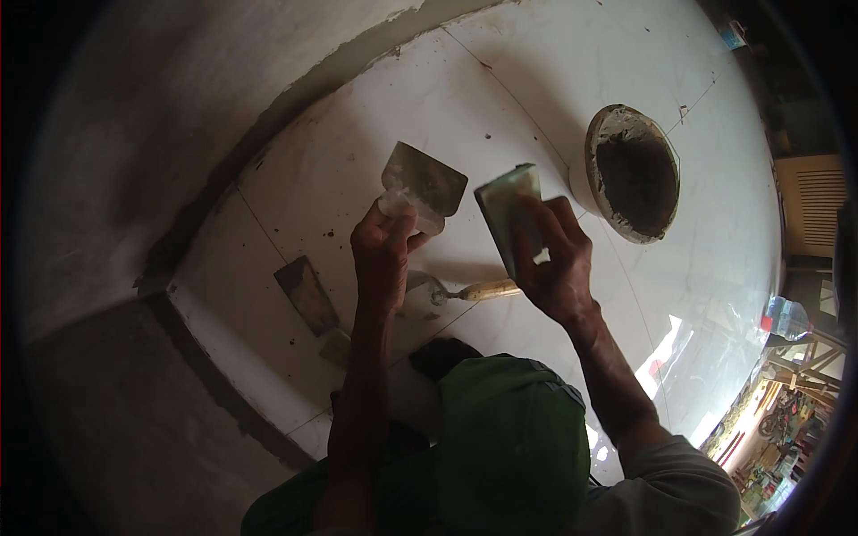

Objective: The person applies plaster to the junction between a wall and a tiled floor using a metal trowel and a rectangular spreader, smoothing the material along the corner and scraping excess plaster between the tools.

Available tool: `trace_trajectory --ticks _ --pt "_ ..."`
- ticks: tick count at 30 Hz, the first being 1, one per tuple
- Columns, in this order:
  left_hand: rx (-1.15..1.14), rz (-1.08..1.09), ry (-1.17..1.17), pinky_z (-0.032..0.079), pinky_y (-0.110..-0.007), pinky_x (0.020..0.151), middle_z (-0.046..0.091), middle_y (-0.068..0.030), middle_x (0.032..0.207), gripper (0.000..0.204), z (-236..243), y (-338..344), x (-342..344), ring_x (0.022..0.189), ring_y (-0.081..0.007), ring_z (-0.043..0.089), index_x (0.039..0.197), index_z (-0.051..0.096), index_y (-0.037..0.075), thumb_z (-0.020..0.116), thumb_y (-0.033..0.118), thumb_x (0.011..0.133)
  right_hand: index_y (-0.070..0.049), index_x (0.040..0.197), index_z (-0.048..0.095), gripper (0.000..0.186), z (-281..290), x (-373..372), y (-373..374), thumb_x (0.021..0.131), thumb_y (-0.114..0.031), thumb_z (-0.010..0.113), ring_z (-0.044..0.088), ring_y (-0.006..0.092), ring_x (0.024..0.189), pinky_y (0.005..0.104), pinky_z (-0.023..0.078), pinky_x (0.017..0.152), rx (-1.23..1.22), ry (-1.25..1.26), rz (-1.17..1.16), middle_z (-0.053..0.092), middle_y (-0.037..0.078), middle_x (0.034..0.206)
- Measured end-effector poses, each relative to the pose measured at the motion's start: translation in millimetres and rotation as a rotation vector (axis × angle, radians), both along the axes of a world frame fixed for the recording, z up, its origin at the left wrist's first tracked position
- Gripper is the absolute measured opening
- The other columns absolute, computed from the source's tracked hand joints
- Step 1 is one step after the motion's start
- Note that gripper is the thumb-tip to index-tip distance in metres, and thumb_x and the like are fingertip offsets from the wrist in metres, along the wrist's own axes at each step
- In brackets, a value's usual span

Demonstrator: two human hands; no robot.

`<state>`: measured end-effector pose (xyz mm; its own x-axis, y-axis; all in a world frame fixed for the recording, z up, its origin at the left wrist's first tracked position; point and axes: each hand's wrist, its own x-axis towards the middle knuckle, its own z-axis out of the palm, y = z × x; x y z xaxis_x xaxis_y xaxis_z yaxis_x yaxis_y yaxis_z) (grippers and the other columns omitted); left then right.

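My left hand (382, 255) is closed round the pale, smeared grip of a broad scraper (433, 185), whose flat rectangular blade points up and away. In my right hand (559, 259) is a thin rectangular greenish plate (509, 201), tilted on edge between thumb and fingers; its exact kind I cannot make out. Both hands are raised, with a gap between the two tools. Below and between them, a trowel (492, 290) with a wooden handle lies on the white tiles, its blade partly behind my left wrist. To the left rests a flat spreader (307, 295) smeared with grey.
A round bucket (593, 179) with grey mortar caked inside stands at the right. Grey mortar strips (206, 384) edge the tiled floor (313, 179) along the walls. A green cap (509, 447) covers the lower middle. A clear bottle (788, 319) is at the far right.
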<state>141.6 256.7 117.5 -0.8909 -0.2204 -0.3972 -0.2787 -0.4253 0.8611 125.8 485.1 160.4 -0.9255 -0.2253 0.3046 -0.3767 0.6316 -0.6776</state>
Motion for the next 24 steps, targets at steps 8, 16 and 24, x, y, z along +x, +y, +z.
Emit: trace_trajectory --ticks 8,16,24 --pt "-0.041 -0.199 0.028 0.063 -0.039 0.096 0.074 -0.0158 0.112 0.031 9.6 16.8 4.9 0.102 -0.0197 0.073 0.128 0.064 -0.009 0.059 0.009 0.103 -0.006 0.120 0.064 0.041 -1.4 -33.8 -33.4 0.081 -0.002 0.074 0.069 0.0324 0.084 0.0442 0.062 0.062 0.254 0.215 0.283 0.057 0.014 0.102" --pt "-0.046 -0.258 0.018 0.065 -0.038 0.091 0.075 -0.0142 0.105 0.029 14.4 17.1 6.5 0.096 -0.0186 0.074 0.124 0.066 -0.010 0.059 0.008 0.102 -0.002 0.117 0.070 0.030 -4.3 -64.5 -9.9 0.087 -0.001 0.073 0.070 0.0364 0.075 0.0453 0.060 0.066 0.283 0.190 0.007 0.062 0.016 0.096" --pt "-0.066 -0.301 0.054 0.065 -0.039 0.092 0.075 -0.0152 0.106 0.029 18.8 13.1 -0.3 0.097 -0.0206 0.075 0.124 0.066 -0.011 0.061 0.008 0.102 -0.006 0.113 0.066 0.028 -1.0 -62.0 -15.3 0.086 -0.002 0.071 0.068 0.0354 0.074 0.0470 0.059 0.060 0.240 0.241 0.128 0.059 0.014 0.096"
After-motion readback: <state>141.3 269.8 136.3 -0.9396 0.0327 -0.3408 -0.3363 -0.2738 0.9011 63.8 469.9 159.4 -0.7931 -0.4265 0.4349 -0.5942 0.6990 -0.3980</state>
